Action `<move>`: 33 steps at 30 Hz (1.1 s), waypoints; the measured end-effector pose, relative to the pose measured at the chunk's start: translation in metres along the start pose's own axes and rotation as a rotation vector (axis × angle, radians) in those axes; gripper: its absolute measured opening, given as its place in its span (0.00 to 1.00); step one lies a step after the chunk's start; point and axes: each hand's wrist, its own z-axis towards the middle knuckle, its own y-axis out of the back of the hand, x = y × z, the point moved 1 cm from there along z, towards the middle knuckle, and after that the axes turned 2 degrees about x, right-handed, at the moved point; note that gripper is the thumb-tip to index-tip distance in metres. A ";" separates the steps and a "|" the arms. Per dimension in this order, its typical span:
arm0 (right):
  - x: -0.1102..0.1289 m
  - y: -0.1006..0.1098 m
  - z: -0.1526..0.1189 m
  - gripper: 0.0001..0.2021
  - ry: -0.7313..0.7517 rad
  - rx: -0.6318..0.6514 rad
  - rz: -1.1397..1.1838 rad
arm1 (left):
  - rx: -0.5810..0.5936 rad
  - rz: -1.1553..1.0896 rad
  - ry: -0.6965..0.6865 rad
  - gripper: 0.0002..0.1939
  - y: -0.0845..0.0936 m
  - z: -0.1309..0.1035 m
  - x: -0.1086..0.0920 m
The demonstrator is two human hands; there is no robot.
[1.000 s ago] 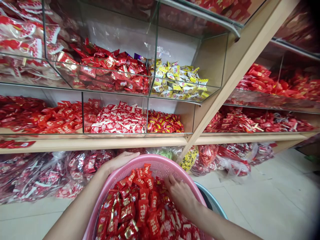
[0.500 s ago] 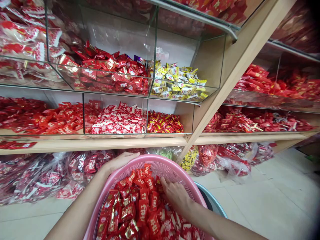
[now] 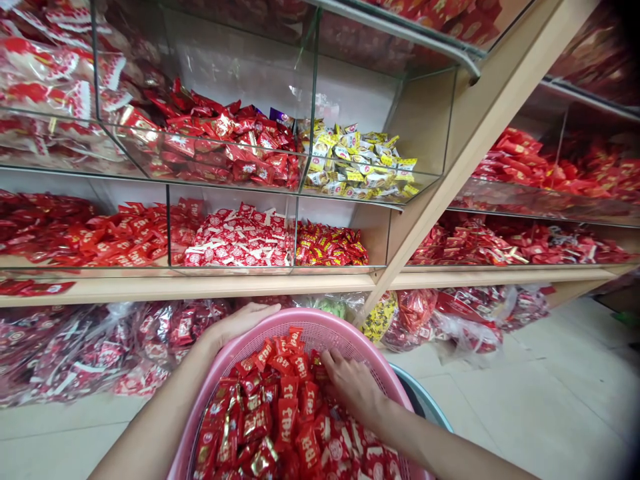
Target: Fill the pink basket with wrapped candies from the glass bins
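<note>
A pink plastic basket [image 3: 320, 321] full of red wrapped candies [image 3: 287, 420] is at the bottom centre. My left hand [image 3: 246, 323] holds the basket's rim at its upper left, its fingers lying along the edge. Inside the basket on the right, my right hand [image 3: 353, 387] is among the candies, with its fingers bent and the fingertips down in the wrappers. Whatever those fingertips grip, if anything, is hidden. Some candies are plain red with gold letters, others have gold foil or white patterns.
Ahead stands a wooden shelf [image 3: 310, 285] with glass compartments of red candies and yellow-white candies [image 3: 360, 160]. Plastic bags [image 3: 95, 347] of candy lie below it on the tiled floor [image 3: 545, 393]. A light blue basket [image 3: 425, 393] shows behind the pink one.
My right hand has shifted slightly, its fingers a little more curled among the candies. The view has moved very slightly. My left hand stays on the rim.
</note>
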 end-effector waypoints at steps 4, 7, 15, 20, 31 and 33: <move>0.001 0.001 -0.001 0.20 -0.016 0.005 0.020 | 0.013 -0.044 -0.006 0.25 -0.001 0.001 0.001; -0.003 0.017 -0.006 0.24 -0.022 -0.002 0.087 | 0.023 -0.073 0.005 0.26 -0.001 0.000 0.002; -0.076 0.137 0.021 0.08 -0.026 -0.459 0.506 | 0.022 -0.111 0.014 0.28 -0.002 0.001 0.001; -0.110 0.166 0.082 0.07 -0.212 -0.525 0.510 | 0.010 -0.078 0.003 0.28 -0.002 0.001 0.000; -0.090 0.175 0.126 0.25 -0.413 -0.218 0.448 | 0.000 -0.036 -0.023 0.26 0.000 0.001 0.001; -0.090 0.176 0.128 0.24 -0.411 -0.213 0.455 | -0.004 -0.043 -0.019 0.26 0.000 0.001 0.001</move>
